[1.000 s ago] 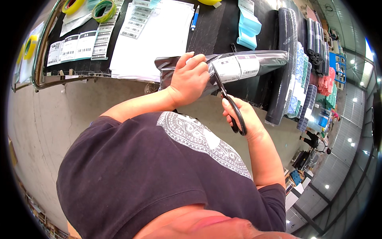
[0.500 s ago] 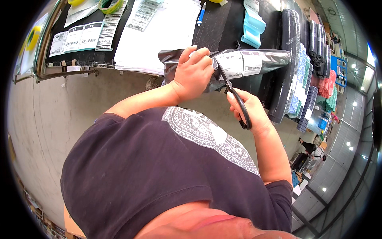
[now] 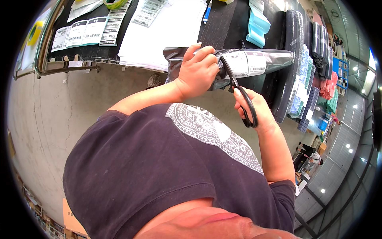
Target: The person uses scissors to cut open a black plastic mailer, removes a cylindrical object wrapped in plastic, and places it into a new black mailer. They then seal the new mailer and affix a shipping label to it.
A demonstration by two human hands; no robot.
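Observation:
A dark plastic-wrapped package point(image 3: 274, 59) with white printed labels lies across the near edge of the black table. My left hand point(image 3: 198, 68) is closed on its bunched plastic, left of the labels. In my right hand point(image 3: 254, 106) is a pair of black-handled scissors point(image 3: 248, 104), fingers wrapped through the handles. The blades point up and left, lying against the plastic beside my left hand and the labels. Where the tips meet the plastic is partly hidden, so I cannot tell how far apart the blades are.
White paper sheets point(image 3: 155, 44) lie left of the package, with a blue pen point(image 3: 207, 12) beyond. Label strips point(image 3: 85, 32) and a tape roll point(image 3: 114, 3) are farther left. A light-blue strip point(image 3: 258, 28) lies behind the package. A long dark wrapped roll point(image 3: 291, 59) stands right, beside folded fabrics point(image 3: 304, 79).
The package, both hands and the scissors keep nearly the same arrangement. The whole view has shifted slightly, with the table's contents now a little farther right.

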